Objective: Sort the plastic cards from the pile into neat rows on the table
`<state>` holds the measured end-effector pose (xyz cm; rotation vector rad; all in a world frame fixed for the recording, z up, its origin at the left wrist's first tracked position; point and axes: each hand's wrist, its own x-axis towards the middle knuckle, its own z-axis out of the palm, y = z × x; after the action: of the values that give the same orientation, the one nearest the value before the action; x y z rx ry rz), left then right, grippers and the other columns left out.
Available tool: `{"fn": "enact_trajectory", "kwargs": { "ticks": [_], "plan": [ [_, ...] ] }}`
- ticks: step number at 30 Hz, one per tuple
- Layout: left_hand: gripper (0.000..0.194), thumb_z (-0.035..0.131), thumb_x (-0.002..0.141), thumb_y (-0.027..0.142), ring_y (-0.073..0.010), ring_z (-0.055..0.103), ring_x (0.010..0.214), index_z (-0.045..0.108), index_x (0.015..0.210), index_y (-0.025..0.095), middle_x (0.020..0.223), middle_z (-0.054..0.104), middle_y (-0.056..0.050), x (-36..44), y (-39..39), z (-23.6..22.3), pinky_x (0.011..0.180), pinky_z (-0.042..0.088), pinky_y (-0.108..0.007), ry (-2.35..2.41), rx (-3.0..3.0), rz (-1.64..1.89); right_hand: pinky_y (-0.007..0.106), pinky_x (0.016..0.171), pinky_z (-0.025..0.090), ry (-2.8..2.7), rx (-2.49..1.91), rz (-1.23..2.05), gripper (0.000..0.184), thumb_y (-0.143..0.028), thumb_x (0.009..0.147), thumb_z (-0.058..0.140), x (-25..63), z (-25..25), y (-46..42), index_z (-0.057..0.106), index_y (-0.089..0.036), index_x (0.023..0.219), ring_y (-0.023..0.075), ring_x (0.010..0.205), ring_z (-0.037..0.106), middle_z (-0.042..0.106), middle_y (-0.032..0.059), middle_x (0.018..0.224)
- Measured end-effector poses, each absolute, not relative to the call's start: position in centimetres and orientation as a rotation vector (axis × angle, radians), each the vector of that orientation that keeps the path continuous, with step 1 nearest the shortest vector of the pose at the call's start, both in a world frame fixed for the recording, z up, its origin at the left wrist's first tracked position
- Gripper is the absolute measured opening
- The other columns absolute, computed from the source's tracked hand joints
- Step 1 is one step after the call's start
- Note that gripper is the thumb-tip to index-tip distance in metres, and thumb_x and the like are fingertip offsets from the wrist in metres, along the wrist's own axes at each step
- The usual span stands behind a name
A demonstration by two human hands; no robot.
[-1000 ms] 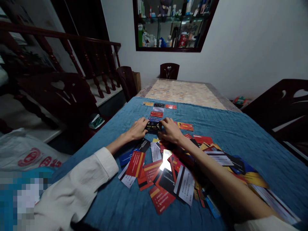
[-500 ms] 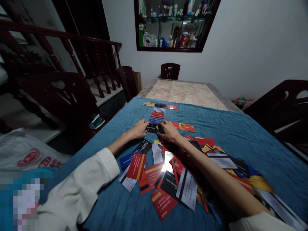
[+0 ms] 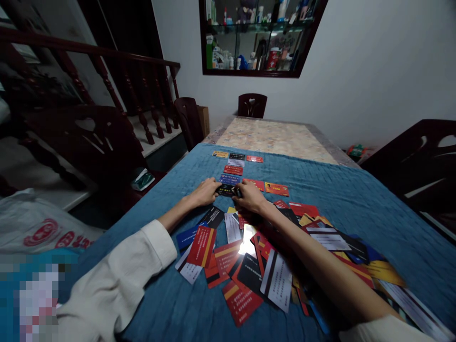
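Observation:
A black card (image 3: pixel 225 191) with yellow lettering lies on the blue cloth, just below a blue card (image 3: pixel 230 179). My left hand (image 3: pixel 206 191) has its fingers closed at the card's left edge. On the opposite edge, the fingers of my right hand (image 3: pixel 248 195) are curled and pressed together, hiding that end of the card. Beyond my right hand are a red card (image 3: pixel 253 184) and an orange-red card (image 3: pixel 277 189). Farther up lie another red card (image 3: pixel 233 170), a pale card (image 3: pixel 235 162) and a row with a yellow card (image 3: pixel 220 154).
A loose heap of overlapping cards (image 3: pixel 228 261) spreads under and around my forearms on the blue cloth (image 3: pixel 171 294). Dark wooden chairs (image 3: pixel 420 175) flank the table. To the left, a white plastic bag (image 3: pixel 46 228) stands beside the cloth's edge.
The black card has shifted slightly down, showing more of the blue card above it. My right hand has drawn back a little, uncovering more of the red card. My left hand has barely moved.

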<state>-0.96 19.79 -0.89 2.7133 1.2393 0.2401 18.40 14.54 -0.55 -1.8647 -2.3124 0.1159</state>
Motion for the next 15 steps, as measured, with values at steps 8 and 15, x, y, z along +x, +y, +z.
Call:
{"fn": "enact_trajectory", "kwargs": {
  "ticks": [8, 15],
  "plan": [
    [0.026, 0.061, 0.083, 0.014, -0.0246, 0.065, 0.098, 0.075, 0.105, 0.017, 0.101, 0.068, -0.011, -0.83, 20.11, -0.89, 0.091, 0.051, -0.033, 1.254, 2.760, 0.259, 0.028, 0.081, 0.045, -2.312, -1.880, 0.118, 0.024, -0.030, 0.089, 0.060, 18.50, -0.69, 14.77, 0.071, -0.015, 0.104, 0.0232, 0.097, 0.063, 0.067, 0.0136, 0.110],
    [0.028, 0.057, 0.084, 0.012, -0.0239, 0.066, 0.098, 0.075, 0.105, 0.015, 0.102, 0.070, -0.012, -0.67, 20.17, -1.18, 0.093, 0.052, -0.033, 1.269, 2.805, 0.280, 0.028, 0.077, 0.046, -2.301, -1.912, 0.106, 0.024, -0.031, 0.089, 0.059, 18.30, -0.35, 14.57, 0.072, -0.017, 0.104, 0.0230, 0.097, 0.064, 0.067, 0.0124, 0.112]
  ]
}}
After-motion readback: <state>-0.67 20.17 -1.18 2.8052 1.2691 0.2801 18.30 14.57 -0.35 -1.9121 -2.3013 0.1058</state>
